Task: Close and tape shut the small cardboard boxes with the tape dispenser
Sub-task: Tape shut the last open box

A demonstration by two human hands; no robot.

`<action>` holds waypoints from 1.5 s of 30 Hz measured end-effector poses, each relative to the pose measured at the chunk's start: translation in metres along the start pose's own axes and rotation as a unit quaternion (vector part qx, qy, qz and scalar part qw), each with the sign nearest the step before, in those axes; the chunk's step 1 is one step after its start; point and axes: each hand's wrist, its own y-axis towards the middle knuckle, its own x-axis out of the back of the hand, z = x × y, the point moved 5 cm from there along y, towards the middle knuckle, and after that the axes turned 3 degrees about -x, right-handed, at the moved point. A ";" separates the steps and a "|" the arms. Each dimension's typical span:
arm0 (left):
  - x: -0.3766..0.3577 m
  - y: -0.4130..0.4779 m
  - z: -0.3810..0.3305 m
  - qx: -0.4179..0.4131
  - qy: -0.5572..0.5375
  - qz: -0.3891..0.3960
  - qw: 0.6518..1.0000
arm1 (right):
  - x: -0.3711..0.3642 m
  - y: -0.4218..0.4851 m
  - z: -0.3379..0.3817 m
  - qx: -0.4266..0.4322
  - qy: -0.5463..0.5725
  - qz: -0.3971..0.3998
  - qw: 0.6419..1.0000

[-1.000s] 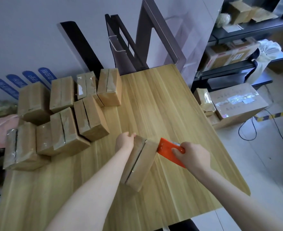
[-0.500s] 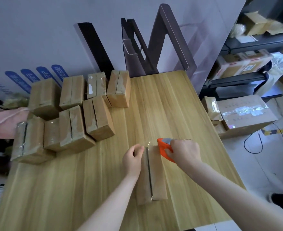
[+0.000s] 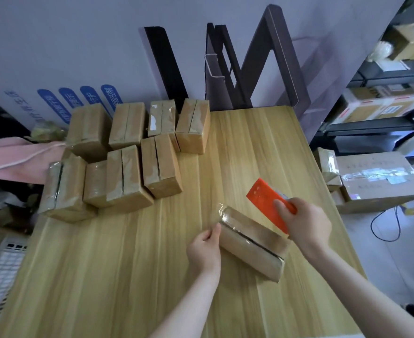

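— Where is the small cardboard box (image 3: 251, 242), and which way does it run?

— It lies flat on the pale wooden tabletop (image 3: 128, 264), in the near right part. Its long axis is diagonal. One end points toward the tabletop's far left, the other toward its near right corner. The dark seam between the flaps faces up and runs along that same line.

— What is it made of?

— Plain brown card, a long rectangular block. Glossy clear tape (image 3: 226, 214) covers the seam and wrinkles at the far end.

— And the hands?

— The right hand (image 3: 303, 224) has its fingers curled round a flat orange plastic tape dispenser (image 3: 265, 203), on the side of the box toward the tabletop's right edge. The left hand (image 3: 204, 250) has thumb and forefinger close together against the box's far end. I cannot tell whether they pinch the tape.

— Anything else?

— Taped boxes (image 3: 128, 164) are clustered at the tabletop's far left.
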 end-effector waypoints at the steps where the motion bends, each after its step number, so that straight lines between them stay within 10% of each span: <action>1: -0.001 -0.002 -0.001 0.006 -0.001 0.007 1.000 | 0.008 -0.004 0.000 -0.024 0.079 -0.007 0.997; 5: -0.004 -0.002 -0.002 0.024 0.024 0.026 0.999 | -0.009 -0.018 -0.015 -0.099 0.247 0.022 0.964; 18: -0.053 0.062 -0.052 -0.154 0.260 0.201 0.932 | -0.028 -0.015 -0.034 -0.116 0.281 0.024 0.952; 24: -0.062 0.051 -0.039 0.011 0.058 0.263 0.963 | -0.033 -0.014 -0.036 -0.114 0.281 0.015 0.953; 35: -0.069 0.058 -0.013 0.158 0.000 0.306 0.939 | -0.039 -0.025 -0.038 -0.097 0.302 -0.005 0.948; 45: -0.034 0.011 0.020 0.218 -0.209 0.127 0.945 | -0.045 -0.023 -0.019 -0.087 0.338 0.004 0.937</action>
